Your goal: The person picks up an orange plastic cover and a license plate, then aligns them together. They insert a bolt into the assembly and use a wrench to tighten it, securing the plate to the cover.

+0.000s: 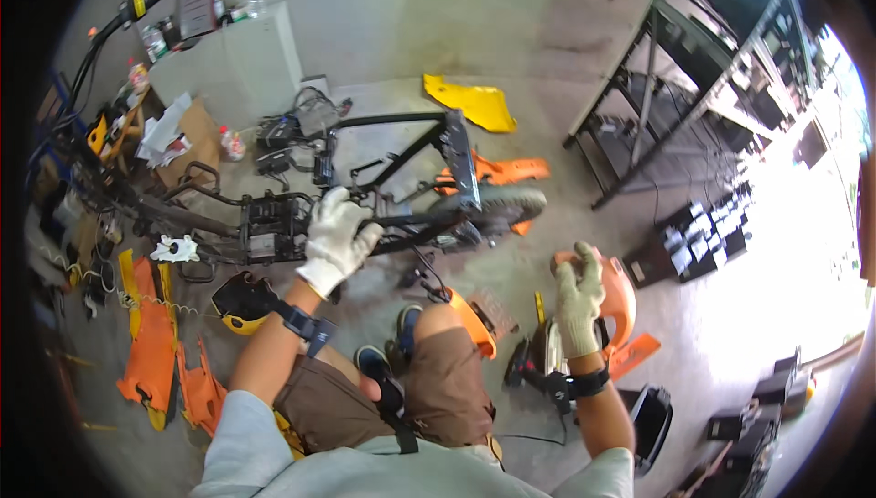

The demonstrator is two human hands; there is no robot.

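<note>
A stripped black scooter frame (401, 169) lies across the floor before me, its rear wheel (506, 208) at the right end. My left hand (333, 241), in a whitish work glove, is over the middle of the frame with thumb and fingers apart. Whether it touches the metal I cannot tell. My right hand (578, 304), gloved too, is raised beside an orange curved body panel (619, 295). Its fingers point away from me, slightly bent, and nothing shows in them. Contact with the panel is unclear. Between my knees and the wheel lies a smaller orange panel (472, 323).
A yellow panel (474, 104) lies by the wall. Orange panels (151, 347) are on the floor at left, near a black and yellow part (245, 302). A metal shelf rack (639, 115) stands far right, with black boxes (693, 242) below. A grey cabinet (233, 64) holds bottles.
</note>
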